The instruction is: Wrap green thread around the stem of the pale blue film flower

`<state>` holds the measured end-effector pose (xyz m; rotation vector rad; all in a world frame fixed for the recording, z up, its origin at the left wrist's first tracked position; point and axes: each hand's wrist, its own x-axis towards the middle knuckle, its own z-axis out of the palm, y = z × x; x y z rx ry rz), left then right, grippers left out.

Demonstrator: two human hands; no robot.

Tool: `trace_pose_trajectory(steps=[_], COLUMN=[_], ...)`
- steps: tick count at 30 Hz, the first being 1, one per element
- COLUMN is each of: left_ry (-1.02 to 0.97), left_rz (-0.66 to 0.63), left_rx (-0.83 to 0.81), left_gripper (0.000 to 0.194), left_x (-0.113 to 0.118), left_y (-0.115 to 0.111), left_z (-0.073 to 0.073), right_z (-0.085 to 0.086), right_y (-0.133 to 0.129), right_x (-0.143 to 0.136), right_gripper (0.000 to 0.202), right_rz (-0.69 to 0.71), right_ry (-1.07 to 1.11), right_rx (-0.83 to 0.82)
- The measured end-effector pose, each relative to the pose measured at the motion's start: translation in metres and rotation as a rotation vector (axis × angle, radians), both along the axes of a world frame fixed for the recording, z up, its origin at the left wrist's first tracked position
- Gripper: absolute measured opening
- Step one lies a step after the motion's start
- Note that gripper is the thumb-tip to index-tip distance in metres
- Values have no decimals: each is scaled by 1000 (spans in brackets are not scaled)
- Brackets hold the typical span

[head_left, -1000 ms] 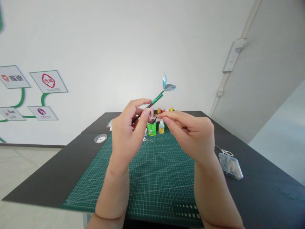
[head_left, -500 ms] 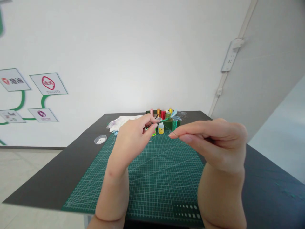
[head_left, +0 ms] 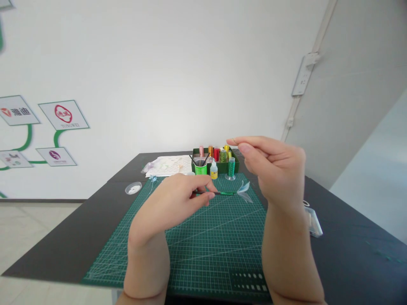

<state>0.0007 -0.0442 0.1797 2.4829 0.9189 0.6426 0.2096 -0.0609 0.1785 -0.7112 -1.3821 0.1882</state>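
Observation:
My left hand [head_left: 187, 197] is closed in a pinch over the mat. Between its thumb and fingers lies a thin dark stem [head_left: 218, 193], held level, with green thread [head_left: 227, 193] wound on its right part. Pale blue translucent petals [head_left: 244, 192] spread from the stem's right end. Higher and to the right, my right hand [head_left: 273, 165] pinches a very fine thread at its fingertips; most of its length is too thin to make out. A spool of green thread [head_left: 231, 167] stands upright behind the petals.
A green cutting mat [head_left: 216, 254] covers the middle of the dark table [head_left: 63, 241]. Toward the back are a green box [head_left: 235, 167] of thread spools, a glue bottle [head_left: 214, 170], a bright green cup [head_left: 201, 169] with tools, and a white sheet. A round dish [head_left: 133, 188] sits left, a clear case [head_left: 314, 222] right.
My left hand has lowered with the stem, and the petals now hang nearer the mat. My right hand has risen, keeping its pinch, so the hands are farther apart in height.

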Motion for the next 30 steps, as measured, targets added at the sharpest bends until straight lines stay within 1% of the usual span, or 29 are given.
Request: trace_pose_trajectory(steps=[5,9,13,19,22,25,28,30], left_ry=[62,98,65,36,-12,-93,-235,-336], left_rz=[-5,31,46,86,111,137,181,249], left_rx=[46,136,176,184,203,199,206,231], left_gripper=[16,13,12,12,12,15,15,15], left_x=[-5,-9,-13,-19,-20,-21,-24,-26], left_y=[-5,-12,-17,-21,-25,-28,-26,-23], left_z=[1,5,7,8,9,10,11,11], right_z=[-3,-7,-9,-14,-16,-17,-15,-14], right_y=[12,31,44,52,55,58,59,58], right_x=[1,3,1,-2,-2,-3,-6,-8], right_gripper=[17,16,17,20,20,21,23,24], right_rz=[-25,66,133,114,114,179,187,166], right_ry=[-54,-91,-105,-156,-178,-213,-334,-420], right_rx=[-83,-159,-207,-258,-286,-302,-325,-336])
